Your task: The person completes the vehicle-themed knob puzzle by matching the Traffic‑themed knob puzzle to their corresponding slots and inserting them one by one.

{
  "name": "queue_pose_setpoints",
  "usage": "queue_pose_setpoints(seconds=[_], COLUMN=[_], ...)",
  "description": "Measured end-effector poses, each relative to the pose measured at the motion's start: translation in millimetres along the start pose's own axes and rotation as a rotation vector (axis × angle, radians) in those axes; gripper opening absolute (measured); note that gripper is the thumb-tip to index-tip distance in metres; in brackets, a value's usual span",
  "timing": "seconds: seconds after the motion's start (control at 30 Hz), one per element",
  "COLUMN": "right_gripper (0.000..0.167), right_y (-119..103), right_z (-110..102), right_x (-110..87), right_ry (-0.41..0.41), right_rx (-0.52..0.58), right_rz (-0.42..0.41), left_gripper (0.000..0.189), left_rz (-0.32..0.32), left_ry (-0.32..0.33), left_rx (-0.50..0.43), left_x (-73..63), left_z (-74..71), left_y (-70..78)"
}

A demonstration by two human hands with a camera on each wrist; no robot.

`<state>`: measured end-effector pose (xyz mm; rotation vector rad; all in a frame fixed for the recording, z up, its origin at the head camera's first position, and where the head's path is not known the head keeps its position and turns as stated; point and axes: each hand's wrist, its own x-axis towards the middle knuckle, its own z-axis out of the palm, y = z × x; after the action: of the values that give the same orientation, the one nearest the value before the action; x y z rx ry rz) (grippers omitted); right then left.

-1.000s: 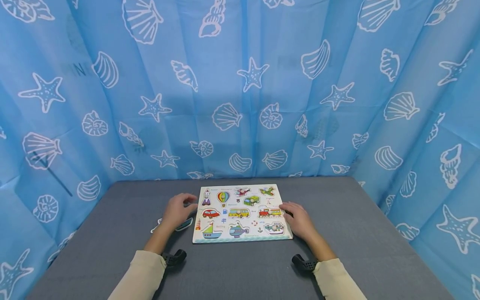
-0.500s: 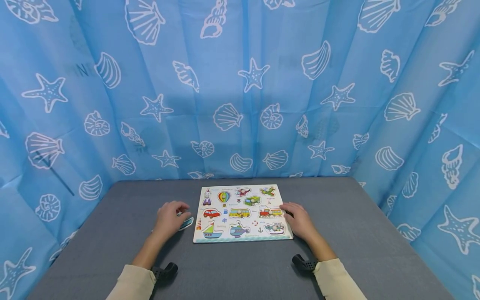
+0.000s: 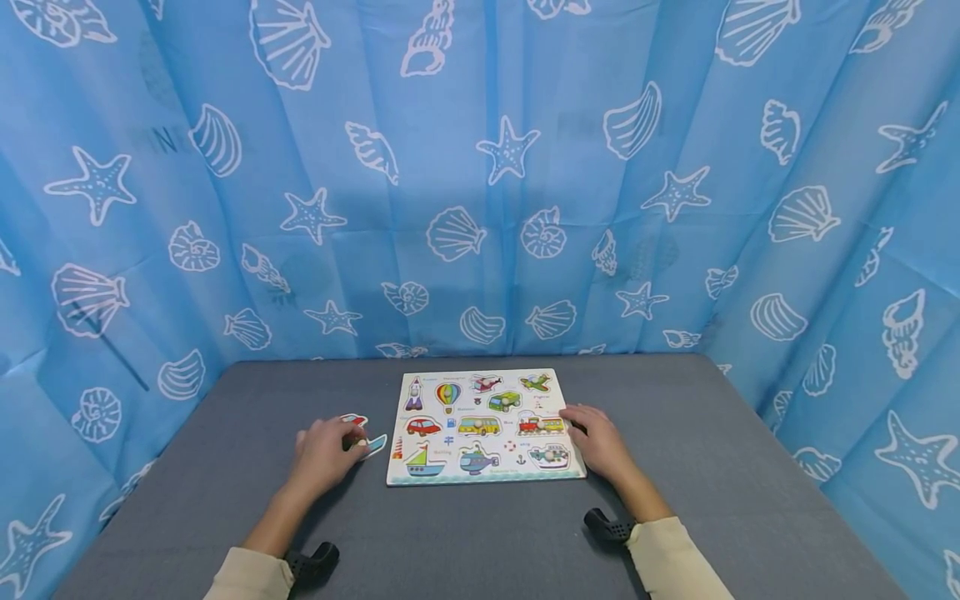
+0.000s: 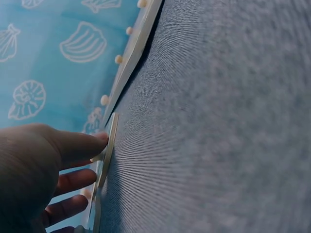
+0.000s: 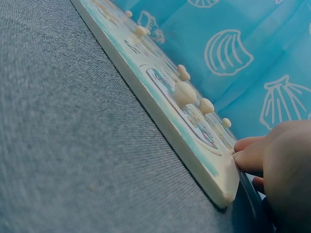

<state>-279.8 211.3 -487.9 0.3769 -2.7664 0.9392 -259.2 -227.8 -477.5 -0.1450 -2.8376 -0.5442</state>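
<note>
A white wooden puzzle board (image 3: 487, 478) with printed vehicles lies flat in the middle of the table. Left of it, my left hand (image 3: 322, 454) is down at a small loose puzzle piece (image 3: 377, 445) with a teal part. In the left wrist view, the thumb and index finger pinch the knob on the wooden piece (image 4: 109, 143), close to the cloth; the other fingers are spread apart. A red-topped piece (image 3: 354, 419) shows just beyond these fingers, partly covered. At the board's right edge, my right hand (image 3: 596, 437) rests its fingertips on the rim near the train.
Wooden knobs (image 5: 185, 93) stick up from the pieces set in the board. Grey cloth (image 3: 480, 542) covers the table. Behind it hangs a blue curtain (image 3: 480, 283) with shell prints. Black wrist cameras (image 3: 315, 567) are strapped on both wrists.
My left hand has moved left and toward me from the board's left edge, down to the loose pieces, uncovering the red-topped one. The right hand and the board have stayed put.
</note>
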Motion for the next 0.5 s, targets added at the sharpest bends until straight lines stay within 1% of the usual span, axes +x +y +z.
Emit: queue_pose_setpoints(seconds=[0.27, 0.5], right_gripper=[0.033, 0.033], right_y=[-0.1, 0.2], right_z=[0.5, 1.2], right_x=[-0.4, -0.3], right_ry=[-0.001, 0.0], right_rx=[-0.008, -0.012], right_rz=[0.009, 0.002], left_gripper=[0.021, 0.019], left_rz=[-0.039, -0.051], left_ry=[0.02, 0.033], left_rx=[-0.008, -0.031], left_x=[-1.4, -0.9], left_z=[0.8, 1.5], left_y=[-1.6, -0.6])
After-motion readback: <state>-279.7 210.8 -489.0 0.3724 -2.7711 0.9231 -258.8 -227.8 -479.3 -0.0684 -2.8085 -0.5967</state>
